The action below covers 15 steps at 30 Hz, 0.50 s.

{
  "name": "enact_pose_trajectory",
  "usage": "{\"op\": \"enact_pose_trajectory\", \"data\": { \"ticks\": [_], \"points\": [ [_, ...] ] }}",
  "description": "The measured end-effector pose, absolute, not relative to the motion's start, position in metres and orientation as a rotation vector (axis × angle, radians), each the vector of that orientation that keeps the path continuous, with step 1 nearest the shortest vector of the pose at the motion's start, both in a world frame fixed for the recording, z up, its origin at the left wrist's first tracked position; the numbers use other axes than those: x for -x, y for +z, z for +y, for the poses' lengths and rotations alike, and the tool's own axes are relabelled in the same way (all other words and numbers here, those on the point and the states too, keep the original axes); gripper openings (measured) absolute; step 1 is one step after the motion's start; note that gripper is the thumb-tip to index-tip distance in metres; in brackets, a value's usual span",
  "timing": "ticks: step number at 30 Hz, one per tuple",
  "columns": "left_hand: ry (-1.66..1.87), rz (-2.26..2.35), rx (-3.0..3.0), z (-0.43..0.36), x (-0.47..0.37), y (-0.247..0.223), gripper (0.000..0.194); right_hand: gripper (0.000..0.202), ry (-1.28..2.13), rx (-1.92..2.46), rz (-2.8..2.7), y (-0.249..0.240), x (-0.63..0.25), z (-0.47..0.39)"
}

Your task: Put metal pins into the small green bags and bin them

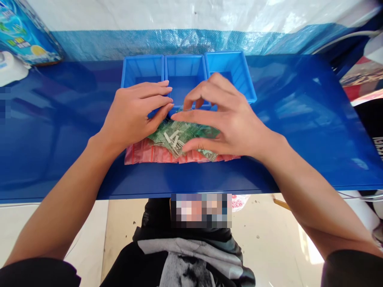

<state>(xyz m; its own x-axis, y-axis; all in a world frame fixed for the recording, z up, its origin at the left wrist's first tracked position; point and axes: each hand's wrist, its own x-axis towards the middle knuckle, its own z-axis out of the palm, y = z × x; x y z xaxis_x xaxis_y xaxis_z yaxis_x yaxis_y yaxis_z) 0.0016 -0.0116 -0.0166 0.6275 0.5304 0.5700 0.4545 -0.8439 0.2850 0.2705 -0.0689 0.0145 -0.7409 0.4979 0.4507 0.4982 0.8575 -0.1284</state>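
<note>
Small clear bags with green tint and whitish slim pieces inside, a heap of plastic packets (175, 135), lie in front of the blue bins. Beneath them is a row of pink-red zip bags (149, 153) along the table's front. My left hand (140, 109) reaches over the left side of the heap, its fingers stretched out and its thumb tip close to the index finger. Over the right side curves my right hand (221, 113), with thumb and fingers apart; its thumb lies against the packets. The heap is partly hidden under both hands.
Three blue bins stand side by side behind my hands: a left bin (143, 63), a middle bin (185, 63) and a right bin (249, 81). A blue printed pack (26, 36) and a white object (12, 67) are at the table's (299, 119) far left.
</note>
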Motion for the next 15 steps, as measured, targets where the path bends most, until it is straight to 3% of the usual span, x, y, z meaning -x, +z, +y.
{"op": "enact_pose_trajectory", "data": {
  "ticks": [2, 10, 12, 15],
  "points": [
    [1.006, 0.826, -2.737, -0.009, -0.001, -0.017, 0.013, 0.054, -0.014, 0.691, -2.612, 0.011, -0.268, -0.071],
    [1.072, 0.847, -2.723, -0.013, -0.002, -0.018, 0.014, 0.029, 0.148, 0.589, -2.529, 0.002, -0.262, -0.070],
    [1.109, 0.773, -2.753, -0.012, -0.002, -0.019, 0.021, 0.026, 0.272, 0.606, -2.450, 0.005, -0.261, -0.072],
    [1.262, 0.690, -2.803, -0.012, -0.003, -0.017, 0.047, 0.023, 0.491, 0.687, -2.269, 0.011, -0.262, -0.074]
  ]
}}
